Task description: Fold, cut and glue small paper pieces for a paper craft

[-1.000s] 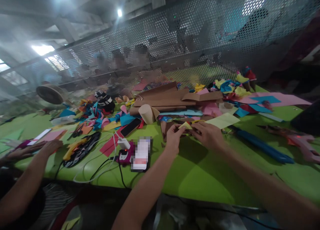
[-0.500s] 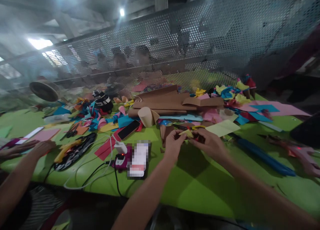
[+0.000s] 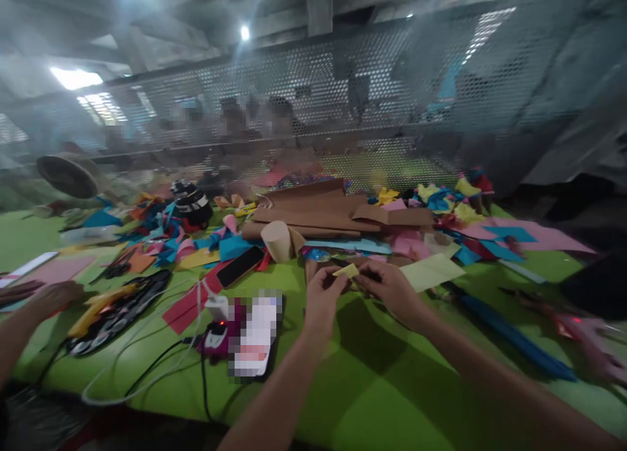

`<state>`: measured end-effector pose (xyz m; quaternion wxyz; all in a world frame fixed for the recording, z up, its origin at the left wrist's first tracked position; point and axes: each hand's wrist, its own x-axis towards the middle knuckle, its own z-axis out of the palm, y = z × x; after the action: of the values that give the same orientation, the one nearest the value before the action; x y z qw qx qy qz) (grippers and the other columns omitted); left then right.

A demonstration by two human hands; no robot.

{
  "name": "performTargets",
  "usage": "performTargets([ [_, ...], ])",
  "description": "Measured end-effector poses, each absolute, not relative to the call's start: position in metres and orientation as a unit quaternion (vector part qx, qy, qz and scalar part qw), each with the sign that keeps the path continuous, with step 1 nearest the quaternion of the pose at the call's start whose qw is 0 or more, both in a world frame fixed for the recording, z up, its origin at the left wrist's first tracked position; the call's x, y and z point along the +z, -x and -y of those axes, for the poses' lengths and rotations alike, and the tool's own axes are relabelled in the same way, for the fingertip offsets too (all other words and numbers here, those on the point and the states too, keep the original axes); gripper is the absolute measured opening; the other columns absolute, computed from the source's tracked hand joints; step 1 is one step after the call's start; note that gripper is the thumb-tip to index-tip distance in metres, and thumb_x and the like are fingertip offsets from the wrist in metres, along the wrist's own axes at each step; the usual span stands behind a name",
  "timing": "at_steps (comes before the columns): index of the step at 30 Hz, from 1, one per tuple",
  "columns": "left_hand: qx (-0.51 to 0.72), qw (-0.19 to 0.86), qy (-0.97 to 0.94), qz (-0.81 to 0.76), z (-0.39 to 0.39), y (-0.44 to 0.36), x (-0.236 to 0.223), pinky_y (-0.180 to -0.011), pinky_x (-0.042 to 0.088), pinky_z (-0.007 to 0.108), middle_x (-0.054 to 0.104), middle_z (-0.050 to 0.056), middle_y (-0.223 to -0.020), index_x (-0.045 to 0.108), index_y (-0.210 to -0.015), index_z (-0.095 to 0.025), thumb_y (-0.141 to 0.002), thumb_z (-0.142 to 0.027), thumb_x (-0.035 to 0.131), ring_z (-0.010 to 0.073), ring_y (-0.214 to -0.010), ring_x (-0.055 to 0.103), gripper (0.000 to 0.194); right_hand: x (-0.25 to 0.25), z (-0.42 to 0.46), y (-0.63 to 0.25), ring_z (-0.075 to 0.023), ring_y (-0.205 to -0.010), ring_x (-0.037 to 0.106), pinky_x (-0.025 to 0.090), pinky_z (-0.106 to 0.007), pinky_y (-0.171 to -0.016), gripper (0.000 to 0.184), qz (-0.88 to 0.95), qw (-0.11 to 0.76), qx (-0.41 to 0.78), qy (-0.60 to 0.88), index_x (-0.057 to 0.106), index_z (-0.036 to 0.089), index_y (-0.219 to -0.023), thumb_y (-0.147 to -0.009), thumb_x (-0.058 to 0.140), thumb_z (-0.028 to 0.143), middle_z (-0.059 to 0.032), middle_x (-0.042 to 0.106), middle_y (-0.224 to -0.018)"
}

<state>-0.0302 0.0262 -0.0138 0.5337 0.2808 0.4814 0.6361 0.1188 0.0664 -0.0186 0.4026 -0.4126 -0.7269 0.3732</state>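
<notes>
Between my two hands, just above the green table (image 3: 372,385), is a small piece of yellow paper (image 3: 347,272). My left hand (image 3: 323,294) pinches its left side, and my right hand (image 3: 386,287) has its fingers closed at the right end. A larger pale yellow sheet (image 3: 434,272) lies flat just past my right hand. Behind my hands, a brown paper heap (image 3: 313,209) and a tan paper roll (image 3: 277,240) sit among coloured scraps. The fingers partly hide the small piece, so its folds cannot be made out.
Left of my arms lie a lit phone (image 3: 257,333), a dark phone (image 3: 240,267) and a purple power adapter (image 3: 218,340) with trailing cables. A blue tool (image 3: 509,333) and a pink glue gun (image 3: 588,346) lie right. A co-worker's hand (image 3: 53,299) rests at far left.
The view has shifted, so most table items sit further left and the near ones lower. Both hands still hold the small yellow paper, which now shows more of its flat face.
</notes>
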Motion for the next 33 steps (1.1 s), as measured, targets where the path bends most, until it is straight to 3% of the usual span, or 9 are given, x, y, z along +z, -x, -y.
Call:
performTargets([
  [6,0.616,0.521,-0.304,-0.505,-0.024,0.031,-0.012,-0.069,0.051,0.024,0.071,0.002,-0.073,0.070,-0.078,-0.015,-0.057,-0.038,0.089,0.0127,-0.067,0.064,0.037,-0.025,-0.065,-0.119,-0.0186,-0.069,0.059,0.041,-0.030,-0.064,0.019,0.734,0.417,0.328,0.424,0.062,0.021,-0.077,-0.088,0.059,0.036,-0.0020,0.066,-0.073],
  [10,0.610,0.514,-0.314,-0.515,-0.024,0.031,-0.009,-0.068,0.050,0.024,0.071,0.002,-0.074,0.071,-0.079,-0.016,-0.058,-0.038,0.088,0.0127,-0.067,0.063,0.036,-0.028,-0.062,-0.118,-0.0179,-0.068,0.060,0.043,-0.029,-0.062,0.020,0.728,0.418,0.343,0.421,0.063,0.021,-0.076,-0.086,0.064,0.038,-0.0012,0.067,-0.072],
  [13,0.612,0.506,-0.318,-0.519,-0.024,0.033,-0.008,-0.068,0.049,0.023,0.071,0.002,-0.073,0.071,-0.079,-0.016,-0.059,-0.039,0.087,0.0124,-0.067,0.063,0.035,-0.021,-0.064,-0.121,-0.0176,-0.072,0.063,0.047,-0.028,-0.063,0.024,0.706,0.435,0.382,0.408,0.067,0.022,-0.090,-0.090,0.059,0.044,-0.0018,0.070,-0.080],
  [15,0.609,0.505,-0.317,-0.523,-0.023,0.033,-0.008,-0.067,0.049,0.023,0.070,0.001,-0.073,0.071,-0.079,-0.016,-0.059,-0.038,0.087,0.0119,-0.066,0.062,0.034,-0.009,-0.070,-0.132,-0.0175,-0.073,0.063,0.050,-0.029,-0.064,0.029,0.654,0.487,0.415,0.404,0.067,0.023,-0.104,-0.091,0.057,0.047,-0.0032,0.070,-0.088],
  [17,0.604,0.513,-0.316,-0.521,-0.022,0.033,-0.009,-0.065,0.048,0.022,0.069,0.001,-0.071,0.071,-0.079,-0.016,-0.059,-0.038,0.087,0.0113,-0.065,0.061,0.034,0.008,-0.080,-0.151,-0.0160,-0.066,0.059,0.049,-0.029,-0.059,0.030,0.579,0.574,0.408,0.411,0.066,0.024,-0.103,-0.086,0.063,0.049,-0.0026,0.068,-0.084],
  [21,0.601,0.538,-0.315,-0.500,-0.020,0.029,-0.011,-0.063,0.047,0.022,0.066,-0.001,-0.065,0.069,-0.076,-0.016,-0.057,-0.039,0.088,0.0108,-0.062,0.059,0.035,0.041,-0.092,-0.192,-0.0124,-0.056,0.050,0.041,-0.026,-0.050,0.026,0.446,0.757,0.242,0.411,0.064,0.024,-0.100,-0.082,0.064,0.043,-0.0020,0.066,-0.084],
  [28,0.590,0.532,-0.319,-0.517,-0.019,0.029,-0.009,-0.061,0.045,0.020,0.065,-0.001,-0.065,0.071,-0.077,-0.016,-0.059,-0.037,0.086,0.0092,-0.060,0.057,0.033,0.076,-0.080,-0.219,-0.0112,-0.055,0.049,0.034,-0.026,-0.045,0.028,0.399,0.796,0.288,0.352,0.070,0.025,-0.098,-0.070,0.070,0.023,-0.0011,0.067,-0.077],
  [31,0.595,0.530,-0.316,-0.515,-0.020,0.030,-0.008,-0.061,0.046,0.020,0.065,-0.002,-0.065,0.071,-0.079,-0.016,-0.056,-0.039,0.087,0.0091,-0.059,0.056,0.036,0.103,-0.067,-0.264,-0.0124,-0.065,0.057,0.028,-0.027,-0.047,0.019,0.368,0.858,0.170,0.314,0.072,0.023,-0.088,-0.072,0.065,0.016,-0.0028,0.066,-0.078],
  [33,0.596,0.531,-0.314,-0.514,-0.021,0.030,-0.009,-0.061,0.046,0.021,0.066,-0.001,-0.066,0.070,-0.078,-0.015,-0.053,-0.039,0.088,0.0095,-0.060,0.057,0.039,0.120,-0.052,-0.294,-0.0099,-0.070,0.058,0.026,-0.029,-0.048,0.015,0.329,0.889,0.074,0.310,0.071,0.025,-0.079,-0.075,0.060,0.015,-0.0009,0.069,-0.096],
])
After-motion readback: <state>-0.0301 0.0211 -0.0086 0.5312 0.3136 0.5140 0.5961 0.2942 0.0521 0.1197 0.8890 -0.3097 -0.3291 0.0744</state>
